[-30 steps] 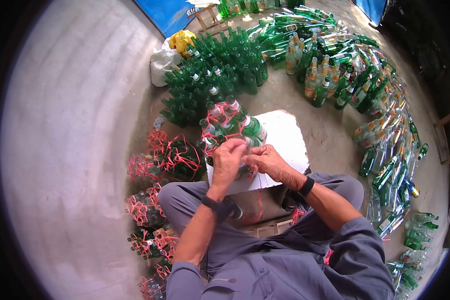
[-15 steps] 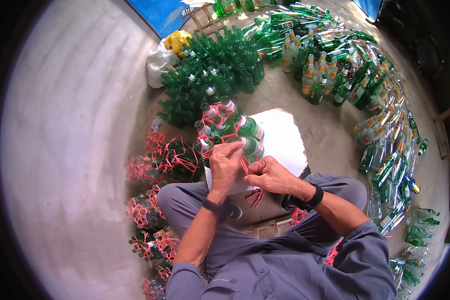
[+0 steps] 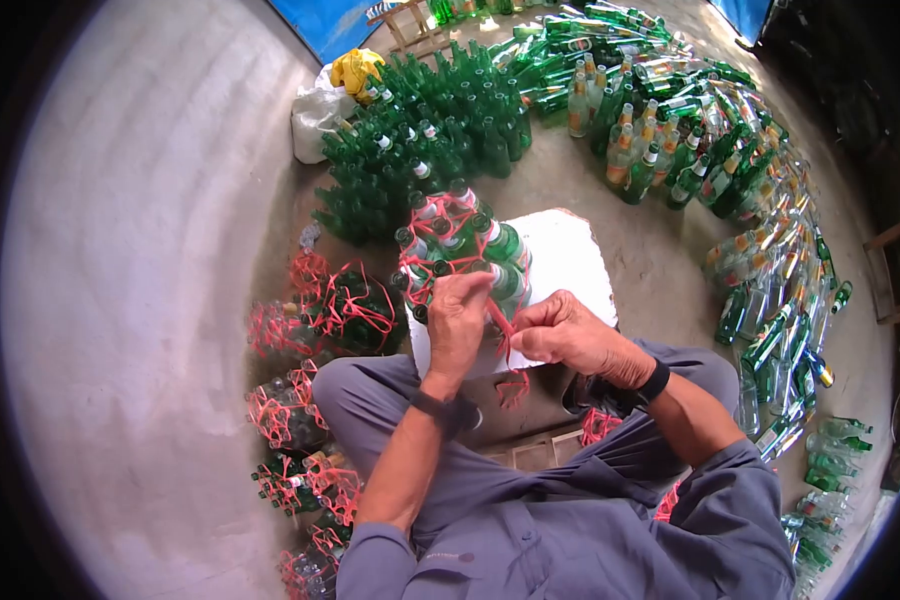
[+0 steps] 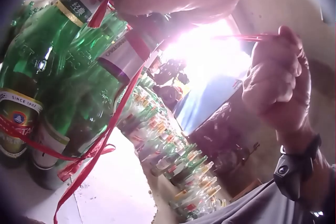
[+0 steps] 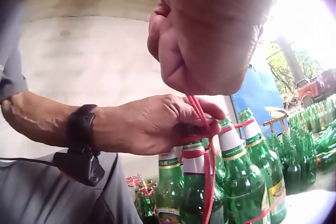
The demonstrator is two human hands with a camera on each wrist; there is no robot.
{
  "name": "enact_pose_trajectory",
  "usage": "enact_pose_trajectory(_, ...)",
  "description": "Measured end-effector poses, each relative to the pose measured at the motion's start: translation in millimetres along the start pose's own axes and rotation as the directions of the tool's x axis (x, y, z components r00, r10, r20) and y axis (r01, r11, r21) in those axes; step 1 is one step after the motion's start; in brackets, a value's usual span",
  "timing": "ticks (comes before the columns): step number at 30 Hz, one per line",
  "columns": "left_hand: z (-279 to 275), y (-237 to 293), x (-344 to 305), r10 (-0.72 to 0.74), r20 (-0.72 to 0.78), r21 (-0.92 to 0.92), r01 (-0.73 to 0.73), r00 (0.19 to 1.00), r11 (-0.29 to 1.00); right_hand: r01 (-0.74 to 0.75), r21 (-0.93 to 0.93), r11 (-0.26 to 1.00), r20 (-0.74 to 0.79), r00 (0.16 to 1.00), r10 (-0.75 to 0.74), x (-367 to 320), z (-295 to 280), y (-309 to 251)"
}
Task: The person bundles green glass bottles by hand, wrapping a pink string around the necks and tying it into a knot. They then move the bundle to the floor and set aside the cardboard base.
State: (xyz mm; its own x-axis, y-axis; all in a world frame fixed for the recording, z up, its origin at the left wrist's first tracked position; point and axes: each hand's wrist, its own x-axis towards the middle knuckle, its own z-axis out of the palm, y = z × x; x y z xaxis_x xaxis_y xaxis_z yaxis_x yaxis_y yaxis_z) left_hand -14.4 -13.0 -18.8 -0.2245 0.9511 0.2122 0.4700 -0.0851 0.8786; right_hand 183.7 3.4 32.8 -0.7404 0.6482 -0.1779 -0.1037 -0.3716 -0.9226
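A cluster of green bottles (image 3: 508,245) wrapped in red strapping stands on a white board (image 3: 570,270). At the cluster's near edge the left hand (image 3: 457,325) pinches the red strap beside a bottle neck; in the right wrist view this left hand (image 5: 152,124) has thumb and fingers around the strap at the necks. The right hand (image 3: 575,340) is just to the right, its curled fingers gripping the red strap (image 5: 198,109), which runs taut between the hands. Loose strap ends (image 4: 79,182) hang beside the bottles in the left wrist view.
Standing green bottles (image 3: 450,120) crowd behind the board; more bottles (image 3: 770,300) curve around the right. Strapped bundles (image 3: 290,410) line the left by the wall (image 3: 150,250). A white sack (image 3: 320,120) with yellow cloth (image 3: 356,74) is at back left.
The right hand has moved right and a little down, away from the left hand, drawing the red strap between them. The left hand stays by the bottle necks.
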Motion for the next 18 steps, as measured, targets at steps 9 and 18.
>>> enact_pose_trajectory(9, 2, -7, 0, -0.002, -0.006, -0.043, 0.002, 1.0, 0.999, 0.053, -0.059, 0.997, 0.019, 0.998, -0.052, -2, -3, -19)
enact_pose_trajectory(18, 1, -14, 0, -0.038, 0.029, -0.084, 0.041, 0.999, 0.996, 0.083, -0.107, 0.991, 0.009, 0.997, -0.082, -3, 4, -27)
